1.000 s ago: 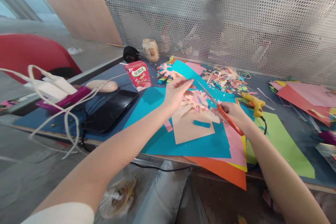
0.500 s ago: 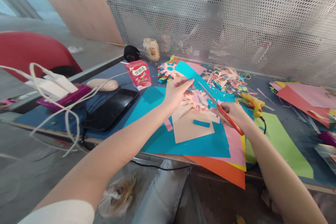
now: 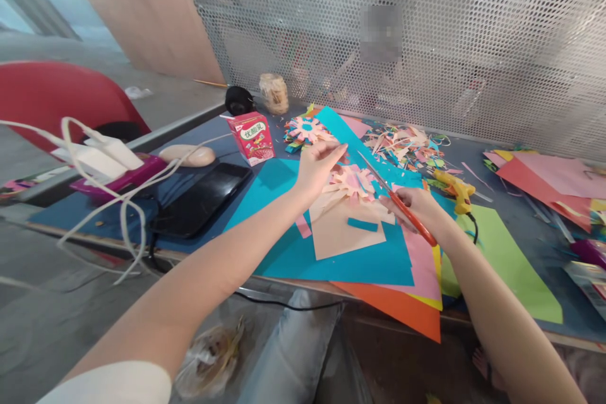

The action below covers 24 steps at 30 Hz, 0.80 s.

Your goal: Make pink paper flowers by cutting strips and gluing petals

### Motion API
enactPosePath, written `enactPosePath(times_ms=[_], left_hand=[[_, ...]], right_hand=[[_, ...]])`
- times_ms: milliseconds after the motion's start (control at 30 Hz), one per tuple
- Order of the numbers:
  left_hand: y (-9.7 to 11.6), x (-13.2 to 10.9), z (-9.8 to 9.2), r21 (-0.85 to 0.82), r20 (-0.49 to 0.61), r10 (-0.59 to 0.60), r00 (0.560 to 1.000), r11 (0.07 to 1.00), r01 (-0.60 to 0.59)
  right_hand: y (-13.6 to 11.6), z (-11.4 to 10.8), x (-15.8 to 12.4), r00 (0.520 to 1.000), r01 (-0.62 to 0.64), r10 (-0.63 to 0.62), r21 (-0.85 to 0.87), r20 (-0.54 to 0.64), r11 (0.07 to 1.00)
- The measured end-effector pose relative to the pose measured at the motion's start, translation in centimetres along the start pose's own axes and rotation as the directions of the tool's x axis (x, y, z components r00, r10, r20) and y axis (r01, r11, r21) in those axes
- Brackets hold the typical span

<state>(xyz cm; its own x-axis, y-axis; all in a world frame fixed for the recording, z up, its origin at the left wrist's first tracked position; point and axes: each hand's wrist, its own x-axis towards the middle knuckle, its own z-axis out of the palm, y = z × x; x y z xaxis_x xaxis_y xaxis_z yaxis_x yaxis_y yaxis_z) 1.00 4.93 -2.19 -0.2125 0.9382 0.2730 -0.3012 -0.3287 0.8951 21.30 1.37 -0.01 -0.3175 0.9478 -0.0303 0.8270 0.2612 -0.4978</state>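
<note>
My left hand [image 3: 318, 167] pinches the edge of a blue paper sheet [image 3: 348, 139] lifted off the table. My right hand [image 3: 419, 207] grips orange-handled scissors [image 3: 400, 203], whose blades point up-left into that blue sheet. Under both hands lie a pink paper flower [image 3: 353, 181], a beige sheet [image 3: 343, 230] with a small blue strip [image 3: 363, 224] on it, and a large blue sheet [image 3: 331, 255].
Orange, pink, yellow and green sheets [image 3: 506, 259] fan out at the front right. A yellow glue gun [image 3: 452, 186], paper scraps [image 3: 407, 142], a red drink carton [image 3: 254, 137], a black tablet [image 3: 201, 199], white cables [image 3: 118, 202], a jar [image 3: 273, 93]. A perforated metal screen [image 3: 426, 31] backs the table.
Both hands have held their places almost unmoved; the view has shifted slightly.
</note>
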Motion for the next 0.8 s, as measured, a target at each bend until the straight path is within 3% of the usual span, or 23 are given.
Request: enactPosePath(times_ms=[800], left_hand=[[-0.28,-0.22,-0.01,0.064,0.080,-0.047,0.996,0.997,0.042]], right_hand=[[0.42,0.13,0.34,0.997,-0.056,0.054,0.035,0.049,0.998]])
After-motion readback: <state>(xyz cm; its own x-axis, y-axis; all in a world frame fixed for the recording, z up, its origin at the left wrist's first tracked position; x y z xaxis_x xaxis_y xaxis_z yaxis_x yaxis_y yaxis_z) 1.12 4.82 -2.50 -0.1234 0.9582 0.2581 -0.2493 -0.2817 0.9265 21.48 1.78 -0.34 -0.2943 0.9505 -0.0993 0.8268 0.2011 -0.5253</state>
